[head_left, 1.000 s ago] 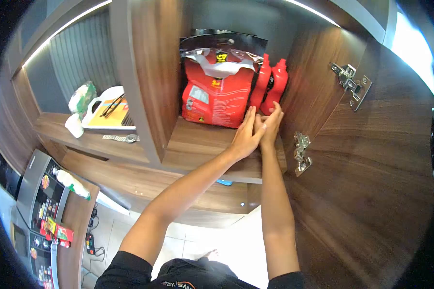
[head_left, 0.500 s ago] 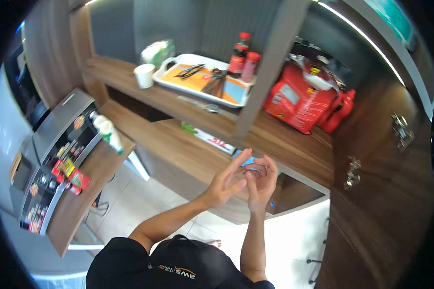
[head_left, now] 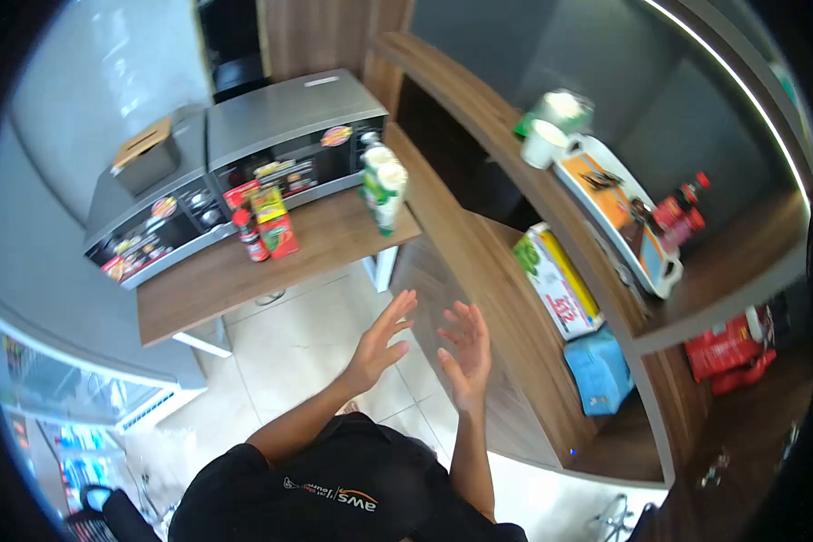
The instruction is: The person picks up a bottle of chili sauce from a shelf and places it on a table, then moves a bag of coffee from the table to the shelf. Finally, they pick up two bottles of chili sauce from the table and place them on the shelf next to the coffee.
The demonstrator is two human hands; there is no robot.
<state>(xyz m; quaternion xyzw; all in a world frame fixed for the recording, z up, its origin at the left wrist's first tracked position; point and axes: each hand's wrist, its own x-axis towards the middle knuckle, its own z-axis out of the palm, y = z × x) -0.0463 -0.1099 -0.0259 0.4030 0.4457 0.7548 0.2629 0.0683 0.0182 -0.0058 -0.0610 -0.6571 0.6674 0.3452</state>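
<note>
My left hand [head_left: 378, 348] is held up in mid-air with fingers stretched out and nothing in it. A short gap away, my right hand [head_left: 466, 356] is raised as well, its fingers apart and its palm bare. Neither hand touches anything. Beyond them a wooden table [head_left: 334, 244] carries a red and yellow box [head_left: 275, 226], a small red-capped bottle [head_left: 251, 238] and white-and-green bottles [head_left: 386, 190]. To the right, a lower shelf holds a white box with a yellow edge [head_left: 560, 285] and a blue cloth-like item [head_left: 601, 370].
Two microwaves [head_left: 298, 113] stand at the back of the table, a tissue box [head_left: 144, 154] on one. On the upper shelf are a white cup [head_left: 543, 144], a white tray [head_left: 664, 275] with utensils and red bottles [head_left: 680, 208]. Red bags [head_left: 727, 348] sit at the far right.
The view has turned left, so the table and microwaves are now ahead and the shelves lie to the right. My hands have moved apart from each other.
</note>
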